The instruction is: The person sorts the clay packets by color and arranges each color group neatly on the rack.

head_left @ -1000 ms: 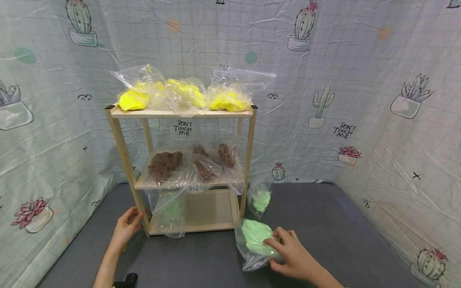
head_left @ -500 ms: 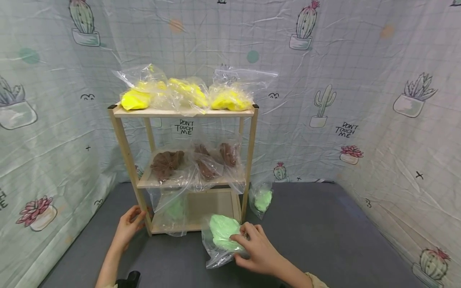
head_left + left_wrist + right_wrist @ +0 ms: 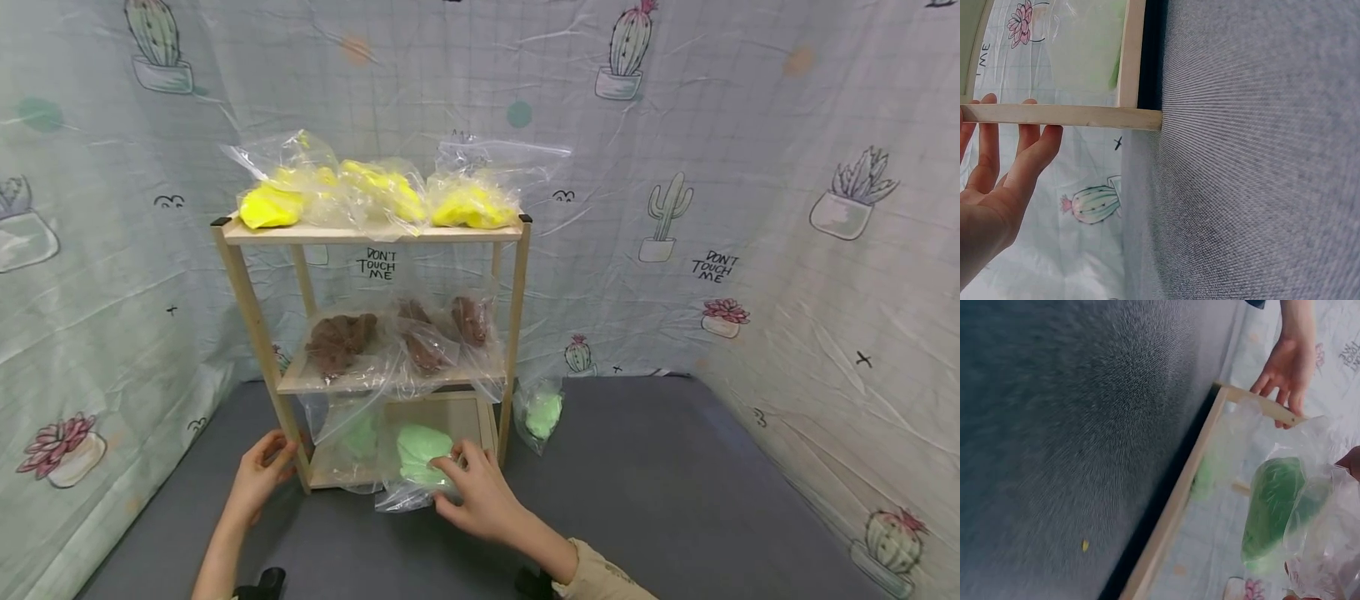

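Note:
My right hand (image 3: 483, 496) pinches a clear zip bag of light green clay-like stuff (image 3: 422, 452) by its right side. This bag is at the front of the bottom shelf of a small wooden rack (image 3: 375, 237); whether it touches the board, I cannot tell. In the right wrist view the held green bag (image 3: 1275, 500) hangs over the rack's lower frame. My left hand (image 3: 258, 477) grips the rack's left front post (image 3: 1097, 116) low down, thumb and fingers on opposite sides. Another green bag (image 3: 360, 437) lies left on the bottom shelf, partly behind hanging plastic.
Bags of yellow stuff (image 3: 471, 205) line the top shelf. Brown-filled bags (image 3: 341, 342) lie on the middle shelf, their plastic drooping over its edge. A green bag (image 3: 543, 414) rests on the grey table (image 3: 660, 500) right of the rack. Cactus-print cloth (image 3: 585, 292) surrounds the table.
My right hand has carried the green bag leftward from the table beside the rack to the front of the bottom shelf. The left hand has kept its grip on the post.

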Tool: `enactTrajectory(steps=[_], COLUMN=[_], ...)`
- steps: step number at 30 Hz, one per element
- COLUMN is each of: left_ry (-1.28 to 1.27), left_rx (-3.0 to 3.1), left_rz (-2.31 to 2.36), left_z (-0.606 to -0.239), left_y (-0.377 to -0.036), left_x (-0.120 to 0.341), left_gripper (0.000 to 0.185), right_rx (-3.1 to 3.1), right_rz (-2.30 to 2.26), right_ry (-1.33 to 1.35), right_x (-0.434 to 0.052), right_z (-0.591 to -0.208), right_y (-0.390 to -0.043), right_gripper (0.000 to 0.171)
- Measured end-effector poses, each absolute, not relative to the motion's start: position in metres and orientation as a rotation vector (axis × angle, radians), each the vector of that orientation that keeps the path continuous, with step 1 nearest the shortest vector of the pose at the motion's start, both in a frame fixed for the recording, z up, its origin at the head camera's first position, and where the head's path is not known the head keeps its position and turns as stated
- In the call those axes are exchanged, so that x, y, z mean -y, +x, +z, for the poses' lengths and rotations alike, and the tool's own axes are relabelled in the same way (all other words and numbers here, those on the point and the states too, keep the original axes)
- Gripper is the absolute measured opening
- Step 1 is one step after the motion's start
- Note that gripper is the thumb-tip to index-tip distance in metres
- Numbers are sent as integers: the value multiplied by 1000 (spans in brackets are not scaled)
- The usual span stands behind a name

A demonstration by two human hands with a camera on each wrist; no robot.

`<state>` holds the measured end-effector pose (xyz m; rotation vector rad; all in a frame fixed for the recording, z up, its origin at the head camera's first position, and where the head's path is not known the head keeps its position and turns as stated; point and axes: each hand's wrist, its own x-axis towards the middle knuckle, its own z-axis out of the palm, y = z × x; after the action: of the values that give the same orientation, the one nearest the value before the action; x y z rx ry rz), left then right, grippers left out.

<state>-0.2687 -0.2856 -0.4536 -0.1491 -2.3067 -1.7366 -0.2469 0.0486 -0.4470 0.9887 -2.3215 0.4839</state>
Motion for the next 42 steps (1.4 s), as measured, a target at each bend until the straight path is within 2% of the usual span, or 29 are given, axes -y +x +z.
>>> enactTrajectory(steps=[5,19,22,27,30,38,42], left_ry=[-163,-185,-196,-224,-236,-238,-235], left_rx=[2312,2296,2285,2243,2232,2274,2285], left_rz=[-1738,-1742,-1750,-1809,-1829,-1767,-1741], left_z=[-453,-453,-454,-456,-456,-455,-456], left_y=[-269,-271,-272,-271,-270,-270,-270], left_x=[287,286,286,287,288,288,288], left_gripper=[39,39,35,16,14,18,30], right_rx=[2302,2347,2444,2571,2638,2732,2746], right_rz=[492,429,397,292,205,32,24], right_ry=[921,752,721,725,736,762,759], right_x=[-32,-8,-4,3,8,20,24], right_z=[-451,-460,-462,-467,-469,-470,-472], right_y=[-259,-297,-301,-303,-302,-303,-307], right_gripper=[29,28,28,30,33,40,42])
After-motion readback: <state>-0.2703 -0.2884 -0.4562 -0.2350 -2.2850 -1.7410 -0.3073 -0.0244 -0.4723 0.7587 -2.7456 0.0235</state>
